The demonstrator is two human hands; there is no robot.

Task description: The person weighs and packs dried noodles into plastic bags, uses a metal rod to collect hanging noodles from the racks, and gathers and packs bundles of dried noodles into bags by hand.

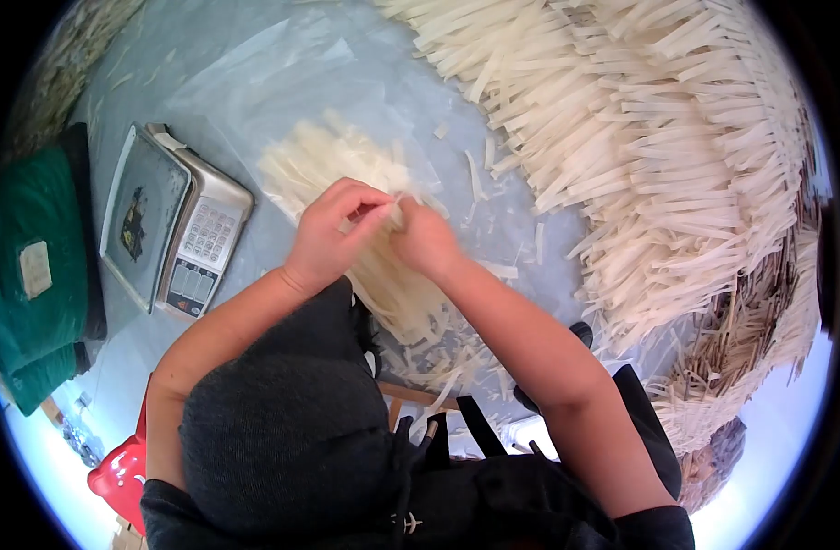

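My left hand (333, 231) and my right hand (424, 240) meet at the middle of the view, over a bundle of pale flat strips (324, 165). Both have their fingers pinched together on a small whitish piece between them, too small to make out well. Clear plastic (255, 82) lies around the upper part of the bundle. Below my hands more of the strips (402, 302) run down toward the table's near edge.
A scale (209, 234) with a metal pan stands at the left, beside a green bag (37, 266). A large heap of pale strips (640, 156) covers the right side. Loose scraps (475, 174) lie between. A red object (122, 481) is at the lower left.
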